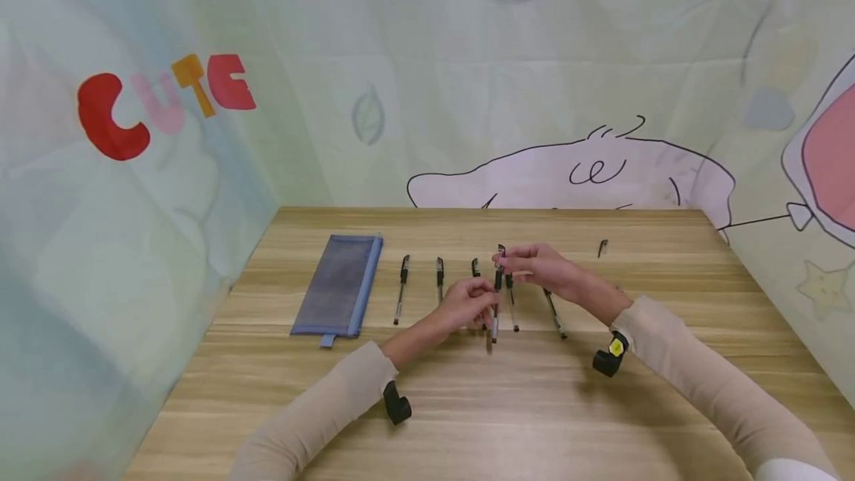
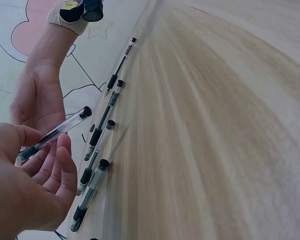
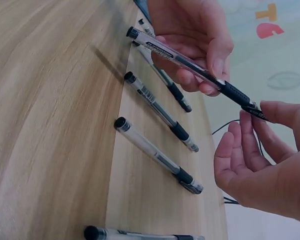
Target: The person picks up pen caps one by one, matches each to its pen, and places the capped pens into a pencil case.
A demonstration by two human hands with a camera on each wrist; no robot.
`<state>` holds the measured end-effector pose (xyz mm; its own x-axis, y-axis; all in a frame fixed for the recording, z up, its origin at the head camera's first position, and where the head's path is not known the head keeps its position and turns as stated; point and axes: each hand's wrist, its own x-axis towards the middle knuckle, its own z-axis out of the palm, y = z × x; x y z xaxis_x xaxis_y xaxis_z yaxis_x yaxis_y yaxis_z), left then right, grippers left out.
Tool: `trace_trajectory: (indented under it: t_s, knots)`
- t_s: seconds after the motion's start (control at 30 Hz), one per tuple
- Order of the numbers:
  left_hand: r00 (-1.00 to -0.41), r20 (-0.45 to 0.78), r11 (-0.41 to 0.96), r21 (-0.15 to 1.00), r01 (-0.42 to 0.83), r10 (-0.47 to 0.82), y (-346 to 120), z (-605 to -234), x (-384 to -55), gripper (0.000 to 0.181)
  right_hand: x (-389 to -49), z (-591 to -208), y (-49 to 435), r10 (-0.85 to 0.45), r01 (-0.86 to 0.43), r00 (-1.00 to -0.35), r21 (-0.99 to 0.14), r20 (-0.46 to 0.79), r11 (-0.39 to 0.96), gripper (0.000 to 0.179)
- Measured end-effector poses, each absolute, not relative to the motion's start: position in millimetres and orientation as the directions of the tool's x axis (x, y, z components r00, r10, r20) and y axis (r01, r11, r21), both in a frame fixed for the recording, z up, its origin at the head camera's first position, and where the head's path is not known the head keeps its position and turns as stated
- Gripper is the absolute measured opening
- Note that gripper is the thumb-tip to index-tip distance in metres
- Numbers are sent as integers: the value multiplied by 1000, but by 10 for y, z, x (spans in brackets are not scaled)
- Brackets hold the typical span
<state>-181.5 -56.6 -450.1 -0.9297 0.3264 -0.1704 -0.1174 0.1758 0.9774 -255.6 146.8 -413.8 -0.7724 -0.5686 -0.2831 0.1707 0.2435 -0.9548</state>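
Note:
Both hands hold one clear-barrelled gel pen with a black grip, raised above the table. My left hand pinches its barrel between thumb and fingers; in the right wrist view the thumb presses just behind the black grip. At the pen's far end, the thumb and fingertips of my right hand pinch the black cap with its clip. Behind and beneath the hands, similar pens lie in a row, among them one pen and another pen in the right wrist view.
A blue-edged mesh pencil pouch lies on the left of the wooden table. Nearest it in the row is a pen. A small black clipped piece lies at the back right. Printed curtains stand behind the table.

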Motion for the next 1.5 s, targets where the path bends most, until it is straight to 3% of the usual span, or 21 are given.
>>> trace_trajectory:
  t_s: [0.17,0.43,0.8,1.1,1.5]
  knots:
    - [-930,-177,196,974,-117,322,-555,-4477,-1809,22,-2556,-4118,1486,-585,94,-770,-952,-255,292,48]
    - [-926,-197,228,966,-125,323,-523,-4424,-1762,33,-2523,-4130,1436,-476,-12,-857,-917,-197,399,39]
    - [-976,-133,275,958,-81,175,-486,-4437,-1722,29,-2406,-4124,1198,-382,21,-905,-916,-188,402,38]
    - [-968,-157,383,921,-72,195,-542,-4368,-1765,31,-2376,-4144,1171,-364,78,-908,-938,-207,338,40]
    - [-959,-200,174,971,-167,199,-548,-4222,-1837,29,-2639,-3954,1341,-450,43,-870,-941,-200,335,44]
